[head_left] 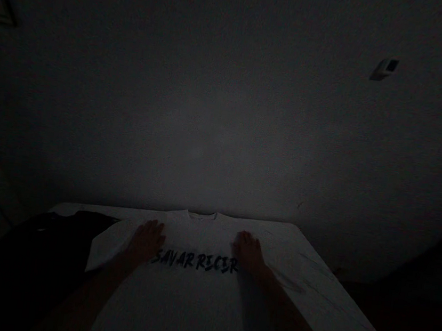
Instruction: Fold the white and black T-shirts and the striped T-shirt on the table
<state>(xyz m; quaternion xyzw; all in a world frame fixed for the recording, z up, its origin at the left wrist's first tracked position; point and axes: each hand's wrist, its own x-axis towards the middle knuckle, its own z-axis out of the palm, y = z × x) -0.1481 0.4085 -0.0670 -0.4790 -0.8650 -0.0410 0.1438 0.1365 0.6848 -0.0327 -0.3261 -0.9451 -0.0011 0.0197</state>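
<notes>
On my feed, a dark cloth [45, 251] lies at the left of the worktop [333, 303]. My left grip [146, 242] sits open and flat on the white T-shirt [192, 301], above its black lettering [196, 261]. My right grip [248, 253] sits likewise, clamped on nothing.

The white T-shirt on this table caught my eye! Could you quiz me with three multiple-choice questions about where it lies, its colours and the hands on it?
1. Where is the collar of the white T-shirt?
A) Nearest the person
B) At the table's far edge
C) Under a dark cloth
2. What colour is the lettering?
A) Black
B) Red
C) Blue
3. How are the hands?
A) Both clenched
B) Both raised
C) Left hand and right hand open on the shirt

Answers:
1. B, it sits by the wall.
2. A, dark letters cross the chest.
3. C, both rest spread on the cloth.
</notes>
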